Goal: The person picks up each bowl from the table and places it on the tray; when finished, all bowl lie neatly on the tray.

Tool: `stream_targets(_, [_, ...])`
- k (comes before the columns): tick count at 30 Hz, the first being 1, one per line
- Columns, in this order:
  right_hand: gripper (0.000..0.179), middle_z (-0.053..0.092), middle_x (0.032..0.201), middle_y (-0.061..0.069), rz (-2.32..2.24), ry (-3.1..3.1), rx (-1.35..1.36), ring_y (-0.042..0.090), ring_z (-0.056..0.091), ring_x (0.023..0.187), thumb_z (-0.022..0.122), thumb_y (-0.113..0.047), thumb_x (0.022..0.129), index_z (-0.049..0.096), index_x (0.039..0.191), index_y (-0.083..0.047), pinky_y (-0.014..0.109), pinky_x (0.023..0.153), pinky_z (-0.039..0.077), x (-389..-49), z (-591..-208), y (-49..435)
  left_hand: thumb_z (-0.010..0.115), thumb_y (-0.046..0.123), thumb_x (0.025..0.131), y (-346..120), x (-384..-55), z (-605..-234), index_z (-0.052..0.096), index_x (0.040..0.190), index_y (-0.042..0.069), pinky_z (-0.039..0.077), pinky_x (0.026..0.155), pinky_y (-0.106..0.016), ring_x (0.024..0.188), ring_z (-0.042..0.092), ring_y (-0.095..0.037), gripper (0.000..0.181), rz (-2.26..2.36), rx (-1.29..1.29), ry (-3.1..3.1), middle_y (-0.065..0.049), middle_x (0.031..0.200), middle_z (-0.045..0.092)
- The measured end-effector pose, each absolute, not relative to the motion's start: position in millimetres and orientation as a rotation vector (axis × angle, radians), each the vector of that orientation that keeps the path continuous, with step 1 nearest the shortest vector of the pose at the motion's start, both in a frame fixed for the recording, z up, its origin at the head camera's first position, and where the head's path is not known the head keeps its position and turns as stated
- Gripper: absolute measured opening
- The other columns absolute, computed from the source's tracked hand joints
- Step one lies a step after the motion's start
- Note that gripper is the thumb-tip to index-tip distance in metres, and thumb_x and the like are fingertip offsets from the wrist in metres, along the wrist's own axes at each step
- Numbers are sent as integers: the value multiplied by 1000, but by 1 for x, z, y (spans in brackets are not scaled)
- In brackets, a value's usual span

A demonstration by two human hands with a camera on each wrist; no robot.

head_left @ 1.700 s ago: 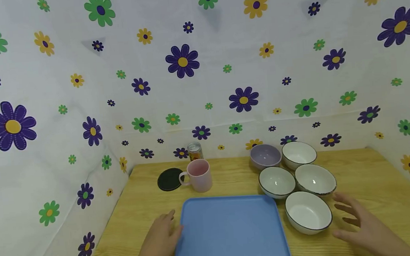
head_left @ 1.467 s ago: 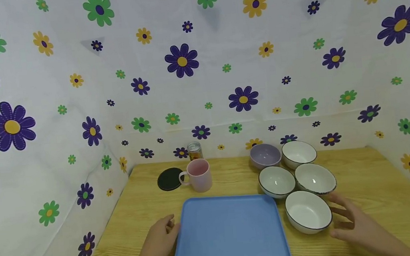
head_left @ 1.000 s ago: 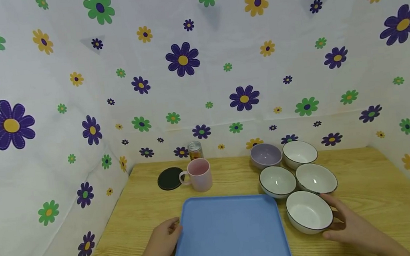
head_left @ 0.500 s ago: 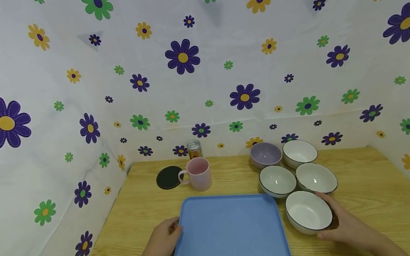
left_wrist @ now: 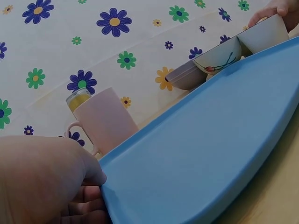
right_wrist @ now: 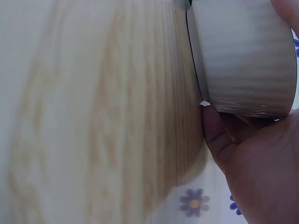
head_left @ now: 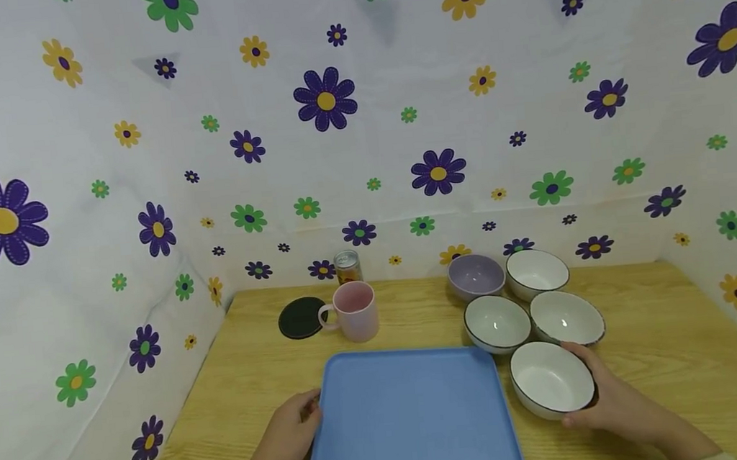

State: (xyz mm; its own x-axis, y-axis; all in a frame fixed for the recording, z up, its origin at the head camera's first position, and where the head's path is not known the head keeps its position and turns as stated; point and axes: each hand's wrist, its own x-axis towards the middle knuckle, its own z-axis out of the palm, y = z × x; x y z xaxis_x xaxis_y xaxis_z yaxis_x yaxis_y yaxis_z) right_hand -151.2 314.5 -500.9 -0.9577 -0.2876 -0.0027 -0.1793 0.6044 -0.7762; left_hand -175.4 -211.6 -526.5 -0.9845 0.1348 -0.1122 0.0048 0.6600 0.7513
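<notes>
My right hand [head_left: 612,402] grips the nearest white bowl [head_left: 551,378], which has a dark rim. Fingers and thumb spread around the bowl's right side. Close up in the right wrist view, the bowl's ribbed outer wall [right_wrist: 247,56] sits between the fingers and thumb of that hand [right_wrist: 266,158]. At the other side, my left hand [head_left: 287,435] holds the left edge of a blue tray [head_left: 415,414]. In the left wrist view its thumb lies against the tray's rim [left_wrist: 154,135] and the other fingers curl in below, partly hidden.
Behind the held bowl stand more bowls: a white one [head_left: 496,324], a chipped-rim one [head_left: 567,319], another white one [head_left: 536,274] and a purple one [head_left: 476,277]. A pink mug [head_left: 359,316], a can [head_left: 347,264] and a black coaster [head_left: 302,318] stand beyond the tray.
My right hand has moved left from beside the nearest white bowl and taken hold of it. My left hand has settled onto the tray's left edge, its fingers curling in.
</notes>
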Motion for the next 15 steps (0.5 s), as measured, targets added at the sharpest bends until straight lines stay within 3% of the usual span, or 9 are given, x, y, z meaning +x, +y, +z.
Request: stream_targets(15, [115,33,147,31,-1282,2679,-354,44,47,123,89,-18,76,9,156,0,18,83,44,-151,-496,306,58,15,100,-212,-174,-526,59,136,-2,48,72,-30,86,55,-16,39,1265,130,2720,-2,100,60])
